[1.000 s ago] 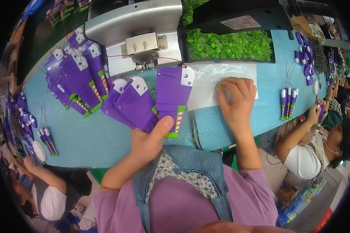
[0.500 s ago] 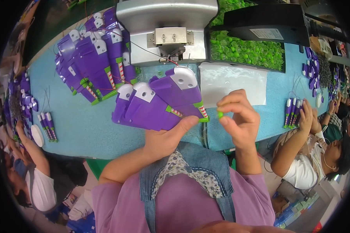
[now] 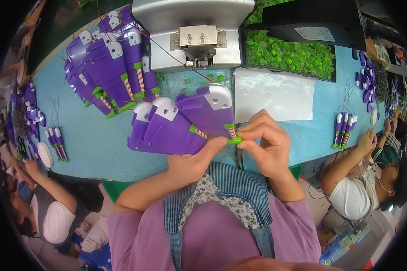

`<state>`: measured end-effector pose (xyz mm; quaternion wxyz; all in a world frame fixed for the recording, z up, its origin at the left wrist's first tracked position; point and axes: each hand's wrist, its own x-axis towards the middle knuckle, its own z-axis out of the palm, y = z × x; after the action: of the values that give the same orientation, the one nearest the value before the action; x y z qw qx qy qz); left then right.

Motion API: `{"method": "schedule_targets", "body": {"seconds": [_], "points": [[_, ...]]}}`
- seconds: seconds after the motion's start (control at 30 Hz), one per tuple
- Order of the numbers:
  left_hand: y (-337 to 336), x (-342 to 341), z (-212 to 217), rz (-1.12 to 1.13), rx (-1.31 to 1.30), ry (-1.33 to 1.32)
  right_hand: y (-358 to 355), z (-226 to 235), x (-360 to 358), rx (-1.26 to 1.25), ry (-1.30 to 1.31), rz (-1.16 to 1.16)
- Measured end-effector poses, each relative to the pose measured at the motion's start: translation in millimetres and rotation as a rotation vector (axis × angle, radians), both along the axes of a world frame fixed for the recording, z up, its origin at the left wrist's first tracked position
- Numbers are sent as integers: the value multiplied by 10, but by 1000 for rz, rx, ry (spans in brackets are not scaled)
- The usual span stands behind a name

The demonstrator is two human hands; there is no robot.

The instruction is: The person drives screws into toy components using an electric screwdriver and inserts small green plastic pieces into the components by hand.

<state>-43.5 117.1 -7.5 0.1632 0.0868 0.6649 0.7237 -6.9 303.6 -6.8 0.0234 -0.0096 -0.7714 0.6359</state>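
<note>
My left hand [image 3: 192, 163] holds a fanned stack of purple toy wing pieces [image 3: 178, 124] with white tips and green-and-red striped ends, lifted above the blue table [image 3: 99, 147]. My right hand [image 3: 266, 145] pinches a small green cap [image 3: 234, 140] against the lower corner of the top wing piece, next to my left thumb. Both hands meet at that corner, close to my chest.
A grey press machine [image 3: 194, 34] stands at the back centre. Right of it is a black bin of green caps [image 3: 294, 54], with a clear plastic sheet [image 3: 273, 92] in front. More purple wing pieces [image 3: 113, 67] lie at the left. Other people sit at both sides.
My right hand left the plastic sheet with a green cap and brought it to the wing stack. My left hand lifted and turned the stack toward me.
</note>
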Motion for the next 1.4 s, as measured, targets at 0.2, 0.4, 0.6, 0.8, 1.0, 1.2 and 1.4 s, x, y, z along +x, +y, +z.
{"method": "schedule_targets", "body": {"seconds": [0.2,0.4,0.6,0.8,1.0,1.2,1.4], "points": [[-318,-63,-101,38,143,-54,-46,-21,-372,171,82,59],[-695,-274,84,402,194,-64,-60,-249,-628,582,312,0],[-867,-537,67,689,-622,183,-123,-262,-631,712,392,21],[-781,-642,-7,753,-824,307,-108,-144,-524,476,309,-88],[-745,-578,28,608,-248,82,-100,-18,-363,100,121,-116],[-320,-152,208,153,148,-222,-172,122,-219,17,240,21],[-96,-84,130,52,171,-412,-241,152,-117,132,352,16]]}}
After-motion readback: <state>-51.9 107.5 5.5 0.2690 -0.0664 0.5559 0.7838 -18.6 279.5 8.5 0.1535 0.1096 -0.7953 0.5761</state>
